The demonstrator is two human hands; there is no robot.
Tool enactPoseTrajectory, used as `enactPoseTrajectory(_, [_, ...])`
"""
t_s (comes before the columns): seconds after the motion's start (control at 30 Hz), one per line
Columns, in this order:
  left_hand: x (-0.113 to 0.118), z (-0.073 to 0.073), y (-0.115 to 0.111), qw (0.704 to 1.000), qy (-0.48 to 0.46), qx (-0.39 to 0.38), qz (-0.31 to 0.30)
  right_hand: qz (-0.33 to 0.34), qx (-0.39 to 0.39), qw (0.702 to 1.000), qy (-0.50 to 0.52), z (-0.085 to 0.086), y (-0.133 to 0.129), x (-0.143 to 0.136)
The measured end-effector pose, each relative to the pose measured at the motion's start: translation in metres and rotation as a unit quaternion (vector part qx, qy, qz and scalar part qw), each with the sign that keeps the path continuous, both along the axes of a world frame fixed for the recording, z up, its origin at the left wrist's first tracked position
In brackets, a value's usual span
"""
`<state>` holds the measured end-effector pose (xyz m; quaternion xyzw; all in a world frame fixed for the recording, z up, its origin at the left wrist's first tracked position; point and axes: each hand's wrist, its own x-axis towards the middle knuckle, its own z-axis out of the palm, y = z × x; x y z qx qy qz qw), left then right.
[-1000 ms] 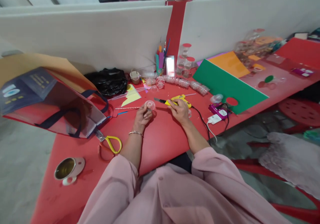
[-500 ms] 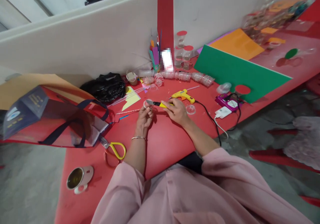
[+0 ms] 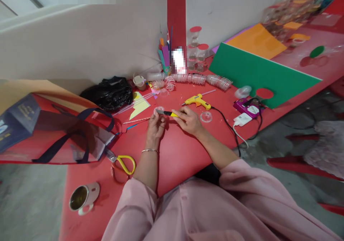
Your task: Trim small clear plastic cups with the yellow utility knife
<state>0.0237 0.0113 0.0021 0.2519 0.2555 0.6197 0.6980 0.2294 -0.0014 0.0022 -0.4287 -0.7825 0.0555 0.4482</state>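
On a red desk, yellow-black metal-bladed knife, gripped by right hand, has been brought to clear round plastic piece pinched by left hand; now workable, contact unclear.

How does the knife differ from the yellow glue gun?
The knife is held in the right hand; the glue gun lies on the red table, not gripped.
The knife is slim and straight; the glue gun is bent like a pistol.
The knife shows a grey blade and a black section; the glue gun's body is mostly yellow.
Both are hand tools with yellow on them.
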Motion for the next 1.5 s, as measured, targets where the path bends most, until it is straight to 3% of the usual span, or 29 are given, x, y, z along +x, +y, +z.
enactPoseTrajectory(0.77, [-0.002, -0.003, -0.001, 1.0, -0.008, -0.011, -0.005, 0.007, -0.002, 1.0, -0.019, -0.002, 0.004, 0.0])
enactPoseTrajectory(1.07, [-0.002, -0.003, -0.003, 1.0, 0.02, -0.001, -0.01, -0.073, 0.0, 0.997, -0.022, -0.001, 0.009, 0.011])
enactPoseTrajectory(1.23, [-0.003, -0.004, -0.002, 1.0, 0.021, 0.0, -0.011, -0.019, -0.009, 0.999, -0.032, -0.001, 0.008, 0.009])
enactPoseTrajectory(1.37, [-0.003, -0.006, -0.002, 0.999, 0.038, -0.006, -0.006, -0.073, -0.019, 0.997, -0.016, -0.003, 0.007, 0.007])
enactPoseTrajectory(1.5, [-0.002, -0.005, -0.003, 0.999, 0.041, -0.011, -0.014, -0.04, -0.021, 0.999, -0.019, -0.004, 0.007, 0.006])
